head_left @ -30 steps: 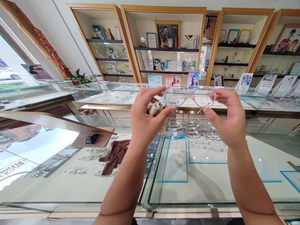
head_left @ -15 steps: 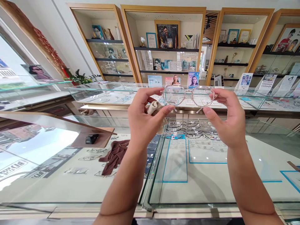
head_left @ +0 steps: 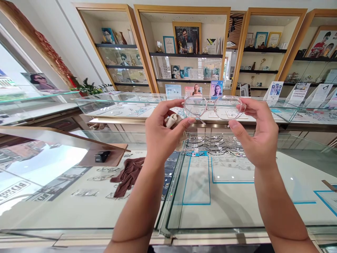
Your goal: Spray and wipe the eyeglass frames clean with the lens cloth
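A pair of thin-rimmed eyeglasses [head_left: 211, 102] is held up in front of me above the glass showcase, its lenses facing me. My left hand [head_left: 165, 128] grips the left side of the frame between fingers and thumb. Tucked in the same hand is a crumpled beige cloth [head_left: 173, 121], partly hidden by the thumb and palm. On the other side, my right hand [head_left: 259, 131] has its fingers at the right hinge and its thumb just below, by the end of a temple arm.
Beneath my hands is a glass showcase [head_left: 195, 218] with rows of eyeglass frames [head_left: 214, 146]. A brown cloth [head_left: 129, 174] lies to the left, near a slanted wood-edged mirror [head_left: 65, 154]. Farther back stand another glass counter [head_left: 126, 111], upright cards and wooden display shelves [head_left: 184, 54].
The eyeglasses have turned slightly in my hands, and their temple arms point differently. My right hand has shifted a little to the right. The beige cloth stays in my left hand.
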Motion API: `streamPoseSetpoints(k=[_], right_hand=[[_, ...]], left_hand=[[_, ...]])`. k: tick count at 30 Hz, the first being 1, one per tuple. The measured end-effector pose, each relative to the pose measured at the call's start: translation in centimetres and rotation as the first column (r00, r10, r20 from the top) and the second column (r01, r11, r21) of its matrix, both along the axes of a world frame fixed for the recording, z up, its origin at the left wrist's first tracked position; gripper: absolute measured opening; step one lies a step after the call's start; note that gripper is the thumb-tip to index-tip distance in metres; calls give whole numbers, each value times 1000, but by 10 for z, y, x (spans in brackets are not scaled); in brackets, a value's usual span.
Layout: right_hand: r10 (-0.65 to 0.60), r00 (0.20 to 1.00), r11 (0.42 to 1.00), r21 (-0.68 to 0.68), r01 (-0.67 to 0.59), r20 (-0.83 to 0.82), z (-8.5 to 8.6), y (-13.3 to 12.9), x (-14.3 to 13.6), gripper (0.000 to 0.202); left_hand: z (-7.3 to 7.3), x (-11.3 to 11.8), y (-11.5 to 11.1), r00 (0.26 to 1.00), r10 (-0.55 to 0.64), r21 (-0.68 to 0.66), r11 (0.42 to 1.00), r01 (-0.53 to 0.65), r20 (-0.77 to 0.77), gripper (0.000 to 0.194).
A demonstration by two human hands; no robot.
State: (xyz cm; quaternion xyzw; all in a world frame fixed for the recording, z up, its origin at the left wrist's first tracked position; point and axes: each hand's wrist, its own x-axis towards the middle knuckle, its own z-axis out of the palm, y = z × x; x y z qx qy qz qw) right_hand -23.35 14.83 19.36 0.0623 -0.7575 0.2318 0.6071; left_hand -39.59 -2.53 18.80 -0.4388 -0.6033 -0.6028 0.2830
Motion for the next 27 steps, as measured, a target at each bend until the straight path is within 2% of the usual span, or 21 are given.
streamPoseSetpoints(k=[13,17,21,27], right_hand=[[-30,999,999,25,31,-15,-1,-4,1,38],[-72,997,997,17,72,26,-1,-5,2,39],[-72,997,997,0,72,32,0,0,2,40],[-82,987,995,-44,88,138,-3,13,-2,45]], left_hand=[[1,-3,0,999,-22,-25,999,23,37,37],[0,-4,1,1000,-18,-27,999,18,20,35],[0,1,3,998,28,36,999,-26,-54,36],[-1,14,6,986,104,90,992,-93,-130,35]])
